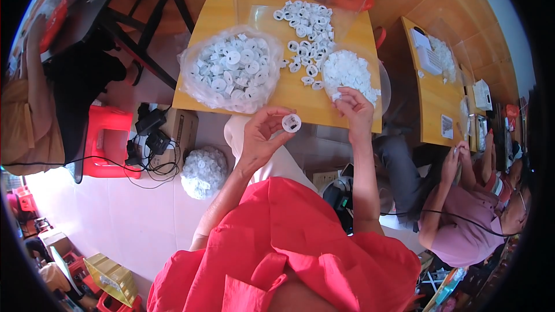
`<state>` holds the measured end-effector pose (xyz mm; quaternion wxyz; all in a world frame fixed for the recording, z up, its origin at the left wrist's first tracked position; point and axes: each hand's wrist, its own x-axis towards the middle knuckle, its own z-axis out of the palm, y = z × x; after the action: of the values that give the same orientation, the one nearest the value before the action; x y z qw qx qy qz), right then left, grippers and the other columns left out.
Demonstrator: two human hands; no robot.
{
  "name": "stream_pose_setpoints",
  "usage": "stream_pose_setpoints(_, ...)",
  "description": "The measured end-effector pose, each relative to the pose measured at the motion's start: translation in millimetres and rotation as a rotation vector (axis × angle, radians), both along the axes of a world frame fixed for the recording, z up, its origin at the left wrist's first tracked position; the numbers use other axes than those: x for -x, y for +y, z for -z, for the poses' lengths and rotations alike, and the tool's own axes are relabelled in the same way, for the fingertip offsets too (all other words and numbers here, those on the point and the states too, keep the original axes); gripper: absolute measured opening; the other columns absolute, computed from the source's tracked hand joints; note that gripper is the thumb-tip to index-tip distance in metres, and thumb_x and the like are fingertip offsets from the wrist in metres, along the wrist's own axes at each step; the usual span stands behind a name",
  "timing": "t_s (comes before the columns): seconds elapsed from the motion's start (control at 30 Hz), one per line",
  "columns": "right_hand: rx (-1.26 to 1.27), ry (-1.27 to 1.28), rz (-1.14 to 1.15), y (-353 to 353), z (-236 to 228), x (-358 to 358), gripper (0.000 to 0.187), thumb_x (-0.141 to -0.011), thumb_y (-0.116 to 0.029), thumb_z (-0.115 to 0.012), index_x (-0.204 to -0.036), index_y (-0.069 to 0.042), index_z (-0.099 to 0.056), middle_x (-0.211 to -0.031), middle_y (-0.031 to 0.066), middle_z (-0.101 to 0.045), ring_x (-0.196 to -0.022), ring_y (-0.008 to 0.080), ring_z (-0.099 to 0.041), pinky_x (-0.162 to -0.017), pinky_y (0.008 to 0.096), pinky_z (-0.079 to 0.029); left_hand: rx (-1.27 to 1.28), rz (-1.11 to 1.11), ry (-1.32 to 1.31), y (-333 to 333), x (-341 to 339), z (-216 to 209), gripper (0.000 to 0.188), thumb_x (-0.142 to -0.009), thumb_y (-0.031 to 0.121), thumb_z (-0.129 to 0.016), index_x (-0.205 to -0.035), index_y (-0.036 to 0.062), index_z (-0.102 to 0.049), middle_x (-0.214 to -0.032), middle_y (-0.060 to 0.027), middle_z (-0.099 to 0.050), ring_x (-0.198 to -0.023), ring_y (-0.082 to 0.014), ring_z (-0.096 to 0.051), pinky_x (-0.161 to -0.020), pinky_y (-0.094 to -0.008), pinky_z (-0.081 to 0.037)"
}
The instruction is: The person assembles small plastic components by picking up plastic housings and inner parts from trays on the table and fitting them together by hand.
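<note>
Near the middle of the frame the left hand (258, 136) pinches a small white round disc (291, 122) by its rim between thumb and fingertips, just below the near edge of the yellow tabletop (219, 11); the disc has no long axis and turns its flat face up toward the camera, its centre showing a ring whose detail is too small to read; the left grip is clenched on it. To the right, the right hand (356, 108) rests at the lower edge of a heap of small white parts (347, 70), fingers curled into it; whether that grip holds a piece I cannot tell, since the fingertips hide it. Left of centre a clear bag of white discs (231, 69) lies open on the tabletop; loose discs (306, 26) scatter above. A red garment (289, 254) fills the lower frame, covering the lap.
</note>
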<state>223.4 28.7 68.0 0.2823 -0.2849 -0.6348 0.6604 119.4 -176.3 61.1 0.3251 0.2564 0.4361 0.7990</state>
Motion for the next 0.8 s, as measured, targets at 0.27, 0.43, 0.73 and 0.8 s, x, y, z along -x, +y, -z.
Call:
stream_pose_setpoints(0.27,0.244,0.094,-0.234,-46.5,-20.8,-3.1,0.018,-0.081,0.0,-0.06,-0.099,-0.001,-0.062,-0.083,0.0089,-0.066,-0.068,0.0135,-0.063,-0.058,0.0224,-0.049,0.036,0.003,0.021,-3.8,-1.9,2.1,0.036,-0.074,-0.01,-0.064,-0.107,0.0005,-0.055,-0.11,-0.0086,-0.058,-0.098,-0.0145,-0.058,-0.088,-0.0284,-0.046)
stream_pose_setpoints(0.43,0.323,0.126,-0.24,-57.1,-24.7,-0.7,0.019,-0.081,0.0,-0.059,-0.1,0.0,-0.062,-0.083,0.0104,-0.066,-0.068,0.0171,-0.065,-0.061,0.0252,-0.053,0.043,-0.011,0.008,-5.8,-2.7,1.1,0.037,-0.073,-0.01,-0.064,-0.108,-0.0002,-0.054,-0.107,-0.0085,-0.059,-0.097,-0.0144,-0.058,-0.087,-0.028,-0.046)
stream_pose_setpoints(0.73,0.325,0.118,-0.252,-75.8,-25.4,2.0,0.023,-0.08,0.002,-0.061,-0.103,0.002,-0.059,-0.083,0.0095,-0.065,-0.069,0.015,-0.065,-0.06,0.0233,-0.053,0.142,-0.075,-0.042,-3.7,-5.8,9.1,0.045,-0.075,-0.008,-0.063,-0.117,-0.0003,-0.051,-0.104,-0.0076,-0.06,-0.092,-0.0134,-0.06,-0.082,-0.0264,-0.048)
stream_pose_setpoints(0.8,0.338,0.1,-0.254,-78.3,-21.3,1.8,0.022,-0.079,0.002,-0.061,-0.101,0.001,-0.059,-0.083,0.0099,-0.065,-0.069,0.0156,-0.065,-0.06,0.0241,-0.053,0.111,-0.099,-0.018,-2.4,-7.0,10.1,0.043,-0.075,-0.009,-0.062,-0.116,-0.0005,-0.051,-0.104,-0.007,-0.06,-0.093,-0.0131,-0.06,-0.082,-0.0261,-0.048)
